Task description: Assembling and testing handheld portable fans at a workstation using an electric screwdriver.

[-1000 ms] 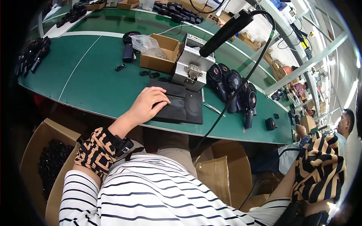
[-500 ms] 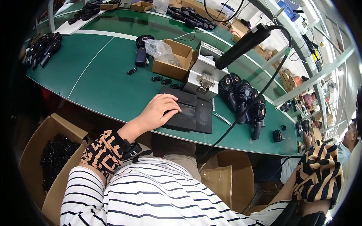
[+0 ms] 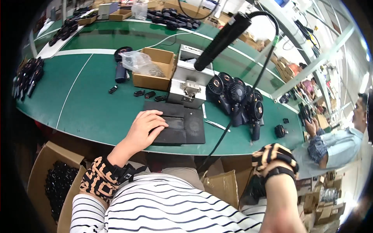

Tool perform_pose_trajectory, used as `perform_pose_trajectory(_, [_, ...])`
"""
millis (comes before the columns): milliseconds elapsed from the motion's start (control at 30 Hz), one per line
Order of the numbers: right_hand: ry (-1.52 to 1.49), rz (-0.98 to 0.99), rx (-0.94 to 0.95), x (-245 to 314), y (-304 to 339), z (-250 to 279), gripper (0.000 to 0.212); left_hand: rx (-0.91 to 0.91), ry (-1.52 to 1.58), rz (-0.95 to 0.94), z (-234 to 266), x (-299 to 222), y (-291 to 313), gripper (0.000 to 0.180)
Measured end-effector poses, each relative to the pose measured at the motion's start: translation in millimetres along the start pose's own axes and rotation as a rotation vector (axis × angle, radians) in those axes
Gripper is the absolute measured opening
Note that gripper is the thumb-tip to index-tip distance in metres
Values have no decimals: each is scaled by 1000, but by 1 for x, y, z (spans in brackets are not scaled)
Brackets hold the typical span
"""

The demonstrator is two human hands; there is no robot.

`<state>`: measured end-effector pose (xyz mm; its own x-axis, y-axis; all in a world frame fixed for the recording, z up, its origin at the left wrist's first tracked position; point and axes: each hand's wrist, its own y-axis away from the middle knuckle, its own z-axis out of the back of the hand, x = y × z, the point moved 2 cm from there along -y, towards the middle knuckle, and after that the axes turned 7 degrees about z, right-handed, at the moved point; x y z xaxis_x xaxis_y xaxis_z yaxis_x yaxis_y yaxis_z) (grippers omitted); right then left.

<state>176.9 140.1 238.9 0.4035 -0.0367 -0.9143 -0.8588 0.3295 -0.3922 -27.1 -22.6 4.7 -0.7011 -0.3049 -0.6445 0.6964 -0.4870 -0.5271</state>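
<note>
My left hand (image 3: 144, 131) lies on the left part of a black foam block (image 3: 193, 126) at the table's near edge. Its fingers are stretched out and lightly bent, the thumb apart, with nothing seen in them. A shallow recess runs across the block beside my fingertips. My right hand (image 3: 284, 207) is raised close at the lower right, past a black wrist strap; its fingers lie outside the picture. Behind the block stands a silver metal fixture (image 3: 176, 93) with a clamp-like holder. Several small black oval parts (image 3: 149, 94) lie left of it.
Black handheld fans (image 3: 237, 93) cluster right of the fixture, near metal tweezers (image 3: 217, 125). A black rod-shaped tool (image 3: 222, 42) hangs above on a cable. An open carton (image 3: 149, 82) holds a plastic bag. Boxes flank my lap. A co-worker (image 3: 330, 143) sits at right.
My right forearm has swung inward from the far right edge. The view has shifted, so the table items appear further left. My left hand stays on the foam block.
</note>
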Motion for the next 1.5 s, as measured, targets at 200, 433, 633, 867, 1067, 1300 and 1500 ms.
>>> perform_pose_trajectory(200, [693,-1107,686,47,151,104,22,11,-64,29,3,-6,1,9])
perform_pose_trajectory(433, [842,-1911,1334,108,294,201,82,-2,-86,44,5,-7,6,9])
perform_pose_trajectory(633, [843,-1878,654,113,277,210,69,-53,-144,16,10,-18,4,10])
perform_pose_trajectory(867, [97,-2102,-990,111,251,71,49,119,889,400,-22,-42,-34,58])
perform_pose_trajectory(1067, [-197,-2285,-1053,107,221,7,47,582,1136,614,-58,-61,-29,46])
perform_pose_trajectory(1300, [-33,-2111,-9,18,259,34,64,218,-126,148,25,-49,-15,46])
perform_pose_trajectory(1500, [-178,-1873,17,-67,285,-29,51,198,-451,89,3,-36,-2,48])
